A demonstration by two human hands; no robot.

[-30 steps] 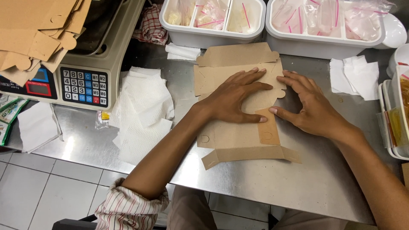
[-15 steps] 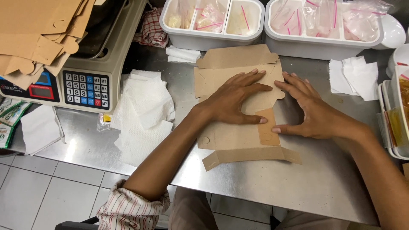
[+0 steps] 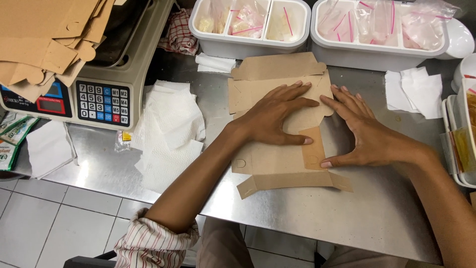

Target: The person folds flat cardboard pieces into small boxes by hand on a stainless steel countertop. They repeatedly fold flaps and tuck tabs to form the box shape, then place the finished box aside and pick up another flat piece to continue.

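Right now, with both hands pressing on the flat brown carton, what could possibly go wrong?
1. The left hand and right hand press the flat carton on smooth steel table; it may slide and crease off its fold lines.
2. The carton's front flap lies close to the table edge, so it could perhaps bend over it.
3. The pile of paper napkins lies loose beside the left forearm, which might sweep some off.

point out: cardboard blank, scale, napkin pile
cardboard blank (image 3: pixel 270 161), head view, bare panel below the left hand
scale (image 3: pixel 101 101), head view, keypad on its front
napkin pile (image 3: pixel 168 129), head view, middle of the white sheets
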